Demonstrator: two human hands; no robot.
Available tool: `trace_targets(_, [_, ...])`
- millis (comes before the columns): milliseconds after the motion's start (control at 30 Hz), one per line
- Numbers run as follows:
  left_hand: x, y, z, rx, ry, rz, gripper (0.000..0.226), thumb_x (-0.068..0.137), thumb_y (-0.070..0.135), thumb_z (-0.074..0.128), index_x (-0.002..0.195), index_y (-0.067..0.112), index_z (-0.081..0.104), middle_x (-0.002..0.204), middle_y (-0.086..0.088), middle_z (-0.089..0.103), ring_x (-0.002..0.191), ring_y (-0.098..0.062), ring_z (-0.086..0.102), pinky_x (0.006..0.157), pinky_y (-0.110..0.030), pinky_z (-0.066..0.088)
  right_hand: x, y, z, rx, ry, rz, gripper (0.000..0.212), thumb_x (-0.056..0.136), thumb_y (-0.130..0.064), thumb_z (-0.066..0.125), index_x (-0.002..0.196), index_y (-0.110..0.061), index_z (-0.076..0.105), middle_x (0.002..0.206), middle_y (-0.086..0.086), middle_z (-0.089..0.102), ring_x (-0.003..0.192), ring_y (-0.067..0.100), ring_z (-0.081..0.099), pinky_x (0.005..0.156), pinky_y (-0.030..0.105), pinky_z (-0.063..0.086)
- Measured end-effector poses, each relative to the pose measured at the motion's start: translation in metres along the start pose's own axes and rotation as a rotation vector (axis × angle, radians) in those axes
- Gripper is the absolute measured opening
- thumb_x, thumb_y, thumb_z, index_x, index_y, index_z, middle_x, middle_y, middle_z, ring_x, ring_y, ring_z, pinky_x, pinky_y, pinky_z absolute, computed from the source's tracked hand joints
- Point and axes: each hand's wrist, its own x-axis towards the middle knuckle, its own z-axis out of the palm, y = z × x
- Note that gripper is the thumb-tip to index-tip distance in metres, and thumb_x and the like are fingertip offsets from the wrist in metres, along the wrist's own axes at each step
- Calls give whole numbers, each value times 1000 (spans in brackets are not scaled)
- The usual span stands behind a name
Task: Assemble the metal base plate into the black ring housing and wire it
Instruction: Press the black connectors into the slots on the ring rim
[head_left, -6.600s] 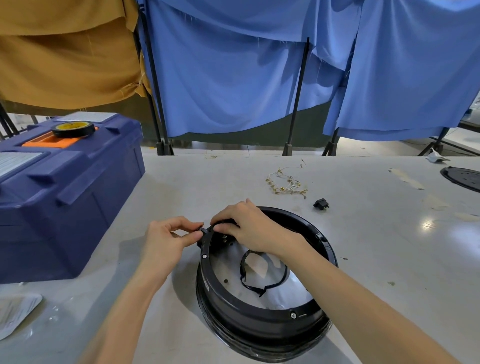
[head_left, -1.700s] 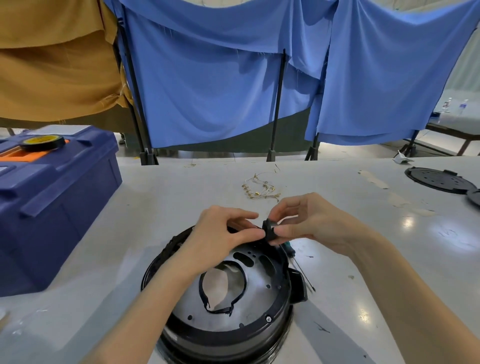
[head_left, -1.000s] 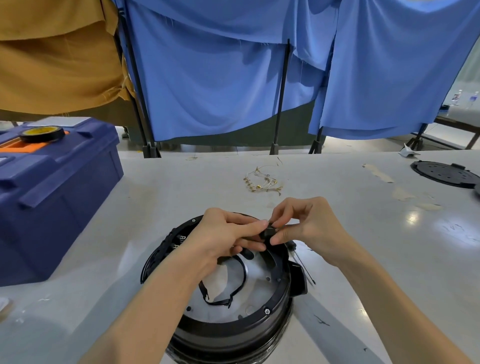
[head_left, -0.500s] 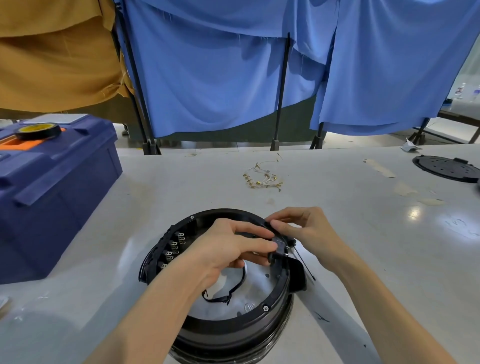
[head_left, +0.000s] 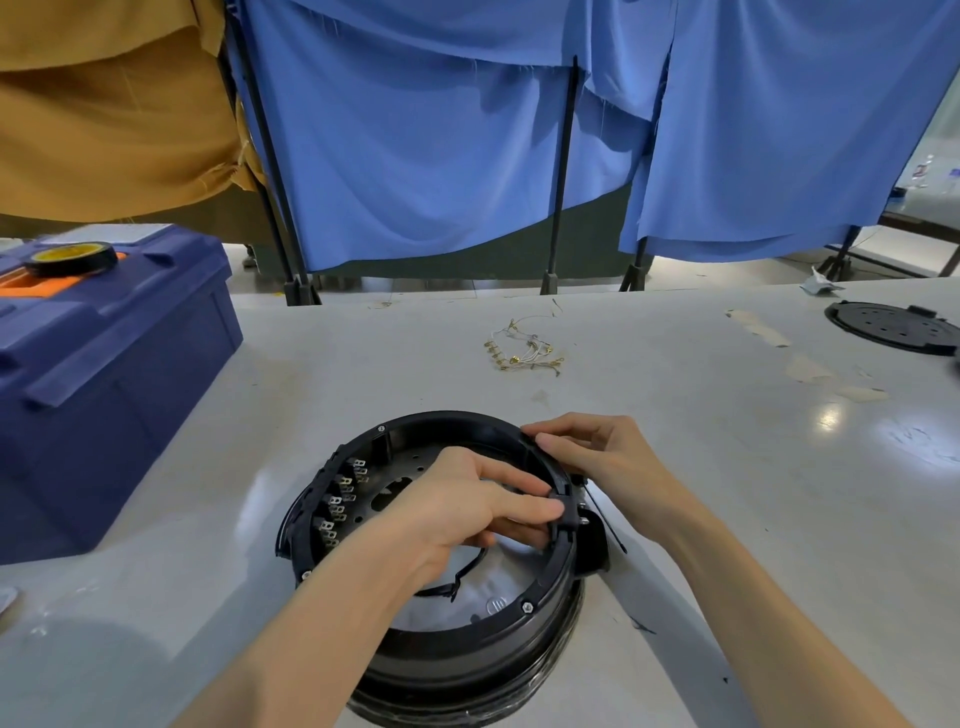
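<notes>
The black ring housing (head_left: 332, 499) stands on the table in front of me with the metal base plate (head_left: 498, 597) inside it; a row of metal terminals lines its left inner wall. My left hand (head_left: 467, 504) reaches over the plate and pinches a small black connector part (head_left: 569, 512) set at the ring's right rim. My right hand (head_left: 597, 457) grips that rim from the outside, fingers curled over its edge. A black cable loop (head_left: 457, 582) lies on the plate under my left hand.
A bundle of thin wires with gold terminals (head_left: 524, 353) lies further back on the grey table (head_left: 727, 467). A blue toolbox (head_left: 104, 374) with a tape roll (head_left: 70, 257) on top stands at the left. A black round plate (head_left: 893, 327) lies far right.
Both hands have lowered the small black part from above the ring down to its right rim. My right hand moved from pinching the part to gripping the rim.
</notes>
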Motion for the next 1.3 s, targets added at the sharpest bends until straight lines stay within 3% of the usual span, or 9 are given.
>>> trace_targets(200, [-5,8,-5,-41,-3,26,27,75,16,83,100,12,73,87,-8,77,83,-20,75,63,-25,36,0,0,0,31,-16,5,14,92,-11,67,100,-12,78,98,11,76,91,22,73,77,21,54])
trace_targets(467, [-4,9,5,-14,15,32,23,74,23,85,90,11,74,86,-11,77,83,-21,75,58,-21,37,1,3,-2,22,-35,-3,14,92,-14,68,98,-19,79,101,9,76,96,23,72,81,24,55])
trace_targets(667, [-8,7,14,-92,79,43,14,75,13,84,82,10,73,90,-22,74,76,-23,73,58,-22,36,1,4,-2,20,-30,-9,14,91,-15,68,100,-17,79,100,9,76,96,24,72,82,24,56])
trace_targets(800, [-10,8,11,-62,83,70,15,77,11,82,88,10,72,84,-11,76,77,-19,75,65,-24,42,0,3,-1,23,-24,0,14,92,-14,67,99,-17,79,101,9,76,97,25,72,84,26,57])
trace_targets(967, [-9,15,3,33,144,202,22,76,6,81,95,11,73,80,-3,77,72,-14,73,62,-19,51,-2,-1,-1,-47,-10,3,13,91,-15,68,100,-14,78,99,9,76,98,28,70,87,34,56])
trace_targets(1067, [-9,13,5,240,258,326,17,73,16,83,87,23,76,76,8,74,71,-7,70,69,-15,54,-3,-14,-2,-100,127,-45,14,84,-31,73,82,-19,79,83,7,75,71,17,66,66,23,50])
trace_targets(1133, [-12,13,8,313,321,410,16,73,20,83,84,28,75,74,11,72,67,-5,68,67,-13,53,-6,-26,-11,-107,165,-72,34,77,-47,72,69,-14,75,64,6,67,51,11,50,53,19,38])
trace_targets(1233, [-16,17,15,375,398,546,22,71,20,82,89,25,72,76,10,70,64,-4,65,70,-21,55,-13,-39,-24,-127,-44,-23,55,78,-58,69,74,-4,69,57,13,61,42,17,41,41,18,29])
trace_targets(1300, [-17,21,19,528,437,618,24,73,24,80,94,24,68,78,10,71,70,-6,65,76,-30,53,-16,-42,-25,-112,-175,-26,47,84,-46,69,81,1,67,62,17,63,43,19,47,39,21,33])
